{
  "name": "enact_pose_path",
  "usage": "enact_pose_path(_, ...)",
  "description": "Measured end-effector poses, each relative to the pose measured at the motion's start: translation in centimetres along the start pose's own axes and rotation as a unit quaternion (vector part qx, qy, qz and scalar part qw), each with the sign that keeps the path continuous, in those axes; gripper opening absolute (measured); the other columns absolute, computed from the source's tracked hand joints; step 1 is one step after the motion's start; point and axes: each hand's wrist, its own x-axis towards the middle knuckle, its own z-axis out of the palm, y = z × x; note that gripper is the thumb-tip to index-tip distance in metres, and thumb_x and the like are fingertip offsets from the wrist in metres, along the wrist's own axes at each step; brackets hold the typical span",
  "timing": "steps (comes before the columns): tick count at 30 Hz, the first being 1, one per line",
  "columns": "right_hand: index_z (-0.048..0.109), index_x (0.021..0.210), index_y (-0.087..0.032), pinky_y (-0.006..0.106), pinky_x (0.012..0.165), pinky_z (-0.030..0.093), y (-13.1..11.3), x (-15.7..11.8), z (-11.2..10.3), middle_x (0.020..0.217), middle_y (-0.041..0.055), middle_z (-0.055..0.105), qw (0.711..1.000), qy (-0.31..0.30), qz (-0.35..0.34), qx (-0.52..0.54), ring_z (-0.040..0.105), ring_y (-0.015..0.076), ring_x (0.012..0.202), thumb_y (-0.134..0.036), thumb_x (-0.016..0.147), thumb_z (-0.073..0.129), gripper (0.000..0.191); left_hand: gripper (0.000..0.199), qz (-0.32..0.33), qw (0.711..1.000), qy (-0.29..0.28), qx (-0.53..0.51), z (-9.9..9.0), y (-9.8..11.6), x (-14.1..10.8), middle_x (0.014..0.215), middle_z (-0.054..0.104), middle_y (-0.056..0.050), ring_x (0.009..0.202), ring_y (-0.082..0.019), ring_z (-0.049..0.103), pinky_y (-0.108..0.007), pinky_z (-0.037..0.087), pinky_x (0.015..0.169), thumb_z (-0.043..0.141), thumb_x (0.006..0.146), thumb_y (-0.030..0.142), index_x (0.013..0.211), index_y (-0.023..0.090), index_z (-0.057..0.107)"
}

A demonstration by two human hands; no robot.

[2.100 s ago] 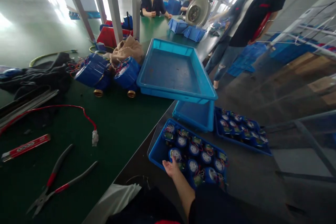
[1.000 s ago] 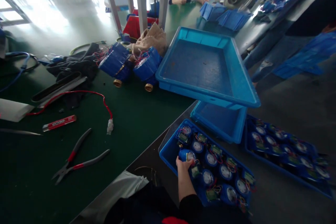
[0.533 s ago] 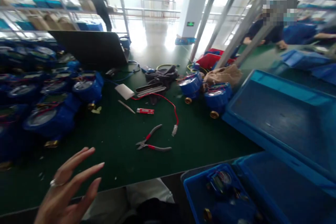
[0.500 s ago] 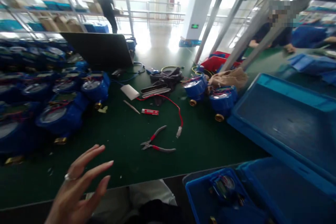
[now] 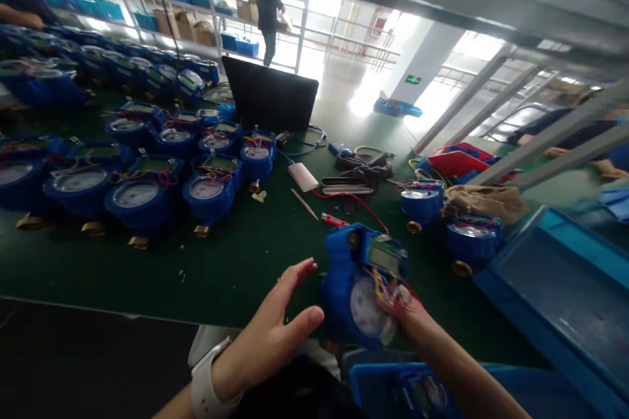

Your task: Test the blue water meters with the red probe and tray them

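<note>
"meter [image 5: 361,298] is which way from our tray [image 5: 515,304]?"

"left of it, our right hand [image 5: 405,308] clasping the meter's tray-facing side."

"our left hand [image 5: 275,334]?"

"farther left of the tray, spread, just beside the meter, apart from it."

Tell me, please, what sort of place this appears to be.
Probably a factory assembly workshop: rows of blue meter-like units stand on a green workbench, a similar unit with exposed wires is in the right hand, and shelves of boxes stand behind.
</note>
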Motion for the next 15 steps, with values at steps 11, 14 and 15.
enact_pose_path(11,0.068,0.112,-0.018,0.034,0.064,0.059,-4.7,6.9,10.5,0.11,0.012,0.074,0.933,-0.324,0.153,0.023,0.069,0.0323,0.101,-0.067,0.065,0.076,0.068,0.068,-0.073,0.944,0.263,-0.183,-5.3,-2.6,0.5,0.134,0.058,-0.017,0.127,-0.034,0.053,-0.044,0.047,0.104,0.063,0.083,0.051,0.135,0.012,0.044)
enact_pose_path(14,0.067,0.115,-0.021,0.036,0.07,0.06,-4.2,6.7,9.9,0.115,0.0105,0.072,0.927,-0.334,0.167,0.038,0.067,0.0315,0.105,-0.069,0.067,0.074,0.068,0.063,-0.089,0.942,0.269,-0.181,-5.6,-2.7,0.4,0.126,0.063,-0.014,0.12,-0.033,0.057,-0.041,0.051,0.098,0.066,0.081,0.049,0.131,0.015,0.048)
enact_pose_path(15,0.067,0.116,-0.021,0.038,0.074,0.06,-3.9,6.6,9.7,0.117,0.0101,0.071,0.926,-0.334,0.171,0.045,0.067,0.0312,0.105,-0.071,0.069,0.071,0.068,0.063,-0.094,0.942,0.27,-0.176,-5.6,-2.8,0.3,0.123,0.064,-0.014,0.119,-0.033,0.058,-0.04,0.052,0.096,0.068,0.08,0.049,0.131,0.016,0.049)
